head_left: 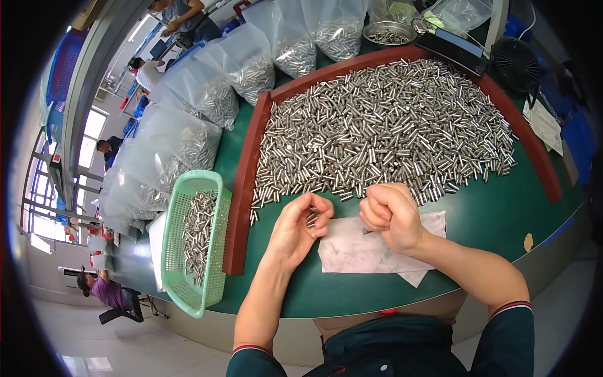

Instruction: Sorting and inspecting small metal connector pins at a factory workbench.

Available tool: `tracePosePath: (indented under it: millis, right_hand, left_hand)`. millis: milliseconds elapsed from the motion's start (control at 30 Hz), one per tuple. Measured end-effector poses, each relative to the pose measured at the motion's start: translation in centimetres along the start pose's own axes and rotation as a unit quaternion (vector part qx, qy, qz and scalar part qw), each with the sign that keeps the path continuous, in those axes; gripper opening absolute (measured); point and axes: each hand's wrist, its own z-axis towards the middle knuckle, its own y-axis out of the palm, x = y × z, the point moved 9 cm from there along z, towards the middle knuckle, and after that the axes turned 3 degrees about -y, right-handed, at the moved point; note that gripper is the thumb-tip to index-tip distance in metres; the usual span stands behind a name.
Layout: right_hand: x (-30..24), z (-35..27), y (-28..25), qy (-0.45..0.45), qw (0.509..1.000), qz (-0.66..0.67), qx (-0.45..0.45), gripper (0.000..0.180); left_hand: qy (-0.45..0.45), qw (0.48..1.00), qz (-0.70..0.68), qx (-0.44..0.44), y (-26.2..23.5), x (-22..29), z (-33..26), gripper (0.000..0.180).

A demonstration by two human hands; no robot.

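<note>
A wide heap of short, shiny metal pins (377,125) covers the far part of the green table. My left hand (292,229) is curled at the near edge of the heap, with a few metal pins (312,218) showing inside its bent fingers. To its right, my right hand (397,217) is closed in a fist above a stained white cloth (352,254). A small grey bit shows under that fist, but what the fingers hold is hidden. The two hands are apart.
Dark red wooden rails (246,188) border the heap. Left of them stands a green plastic basket (217,264) partly filled with pins. Clear bags (251,72) of pins line the far left. A metal bowl (389,33) and a black fan (515,66) are behind. Other people are in the background.
</note>
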Motion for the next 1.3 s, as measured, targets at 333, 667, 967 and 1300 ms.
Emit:
tracePosePath:
  millis: [333, 667, 967, 1300]
  right_hand:
    - [0.1, 0.1, -0.2, 0.004, 1.0, 0.018, 0.016, 0.037]
    - [0.1, 0.1, -0.3, 0.007, 1.0, 0.015, 0.022, 0.038]
    - [0.0, -0.2, -0.6, -0.002, 1.0, 0.019, 0.017, 0.037]
    - [-0.2, -0.4, -0.3, -0.013, 1.0, 0.02, 0.0, 0.037]
  left_hand:
    - [0.291, 0.663, 0.681, 0.111, 3.6, 2.6, 0.2, 0.019]
    - [0.362, 0.527, 0.767, 0.056, 5.5, 2.0, -0.5, 0.008]
    - [0.168, 0.71, 0.684, -0.007, 4.5, -0.3, -1.4, 0.01]
    - [0.144, 0.73, 0.668, 0.005, 3.9, -0.2, -1.4, 0.012]
